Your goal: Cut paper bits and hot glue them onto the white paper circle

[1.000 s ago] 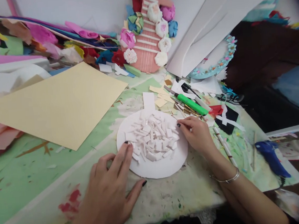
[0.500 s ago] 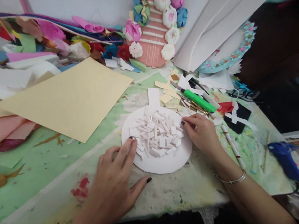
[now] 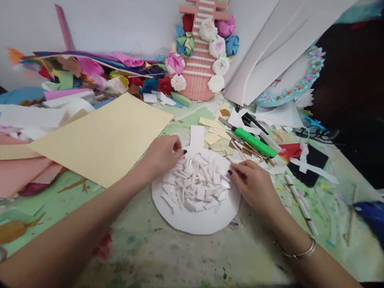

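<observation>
A white round board (image 3: 198,223) with a short rectangular tab (image 3: 197,137) at its far side lies flat on the table. Many small white paper scraps (image 3: 198,183) are heaped on its middle. My left hand (image 3: 166,154) is at the board's upper left edge beside the tab, fingers curled in and thumb against the rim. At the right edge, my right hand (image 3: 257,185) pinches the rim between thumb and fingers, and its fingertips are partly hidden. A bracelet circles the right wrist.
Right of the board lie a green-handled cutter (image 3: 254,141), scissors, a white stick (image 3: 301,204) and a blue glue gun (image 3: 381,224). A cream sheet (image 3: 105,142) and coloured paper are to the left. A pink flowered guitar-shaped craft (image 3: 201,59) stands behind.
My left hand has moved from the scraps' left side up to the board's upper left edge, and its fingers have curled in. My right hand stays at the right rim. The view has tilted up.
</observation>
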`<state>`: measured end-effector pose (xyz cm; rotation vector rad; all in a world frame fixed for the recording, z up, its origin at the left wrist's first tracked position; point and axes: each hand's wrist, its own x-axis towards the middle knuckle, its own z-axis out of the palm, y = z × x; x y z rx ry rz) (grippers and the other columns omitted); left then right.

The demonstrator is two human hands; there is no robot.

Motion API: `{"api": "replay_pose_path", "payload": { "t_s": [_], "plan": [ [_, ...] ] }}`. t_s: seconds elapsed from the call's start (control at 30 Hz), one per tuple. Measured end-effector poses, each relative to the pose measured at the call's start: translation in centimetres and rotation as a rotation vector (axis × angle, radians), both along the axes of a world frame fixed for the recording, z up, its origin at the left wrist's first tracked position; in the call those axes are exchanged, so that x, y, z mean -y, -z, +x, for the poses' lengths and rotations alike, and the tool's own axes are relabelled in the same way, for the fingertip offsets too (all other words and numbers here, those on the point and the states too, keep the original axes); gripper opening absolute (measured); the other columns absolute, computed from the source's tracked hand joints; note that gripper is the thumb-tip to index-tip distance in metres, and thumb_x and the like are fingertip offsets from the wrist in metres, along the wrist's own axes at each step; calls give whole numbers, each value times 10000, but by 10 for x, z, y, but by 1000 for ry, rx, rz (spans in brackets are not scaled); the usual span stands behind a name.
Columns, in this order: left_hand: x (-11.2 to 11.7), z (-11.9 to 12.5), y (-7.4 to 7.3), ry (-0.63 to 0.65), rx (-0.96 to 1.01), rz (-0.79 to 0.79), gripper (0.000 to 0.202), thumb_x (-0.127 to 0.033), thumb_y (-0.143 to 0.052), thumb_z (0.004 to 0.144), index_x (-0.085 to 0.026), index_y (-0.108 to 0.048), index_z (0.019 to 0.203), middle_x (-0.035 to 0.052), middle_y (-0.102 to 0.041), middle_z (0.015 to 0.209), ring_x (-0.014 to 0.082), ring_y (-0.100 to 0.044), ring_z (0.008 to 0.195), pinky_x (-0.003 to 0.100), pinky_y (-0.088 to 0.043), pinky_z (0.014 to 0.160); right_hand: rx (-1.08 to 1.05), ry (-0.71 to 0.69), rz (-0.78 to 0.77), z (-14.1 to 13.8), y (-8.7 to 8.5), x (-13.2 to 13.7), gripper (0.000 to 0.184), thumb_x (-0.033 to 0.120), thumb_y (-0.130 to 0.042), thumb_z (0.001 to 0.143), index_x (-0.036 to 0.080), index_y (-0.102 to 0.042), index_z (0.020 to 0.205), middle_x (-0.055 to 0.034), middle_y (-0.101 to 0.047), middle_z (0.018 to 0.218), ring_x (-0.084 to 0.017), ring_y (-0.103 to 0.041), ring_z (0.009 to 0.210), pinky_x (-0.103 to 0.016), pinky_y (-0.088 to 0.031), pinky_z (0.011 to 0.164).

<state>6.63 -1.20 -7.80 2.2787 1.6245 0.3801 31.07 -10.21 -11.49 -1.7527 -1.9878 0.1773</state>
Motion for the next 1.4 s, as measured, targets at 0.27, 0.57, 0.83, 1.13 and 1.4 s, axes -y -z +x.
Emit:
{"api": "replay_pose_path", "payload": {
  "t_s": [0.27,0.57,0.83,1.13,1.4],
  "plan": [
    [-16,8,5,-41,6,-93,113,-229,-598,674,-182,-683,732,36,-689,751,191,-622,732,283,-429,671,27,-39,9,1,-1,1,206,217,-519,870,133,-706,885,-104,-632,864,-214,-585,773,-336,-454,705],
    [-19,12,4,3,-5,-105,136,-198,-593,606,-171,-709,671,42,-705,707,184,-624,688,282,-442,634,11,-36,-3,0,-2,2,201,219,-512,867,140,-695,890,-100,-625,860,-222,-576,803,-338,-445,726],
    [-21,-3,14,150,134,-65,159,-221,-587,655,-219,-746,656,13,-727,716,168,-635,663,263,-443,617,5,-34,14,0,1,2,184,221,-510,864,169,-685,886,-99,-618,848,-229,-568,804,-337,-438,708],
    [-22,-7,15,434,-3,82,253,-224,-512,772,-189,-762,746,43,-673,697,142,-591,633,251,-402,627,23,-50,14,-1,0,2,183,194,-510,866,152,-684,827,-100,-604,827,-224,-554,801,-333,-430,724],
    [-19,-14,12,539,-69,64,318,-129,-428,815,-188,-741,829,71,-623,791,168,-580,731,277,-408,680,35,-64,22,-1,1,1,199,205,-493,876,149,-682,850,-103,-597,829,-224,-540,792,-339,-425,710]
  ]
}}
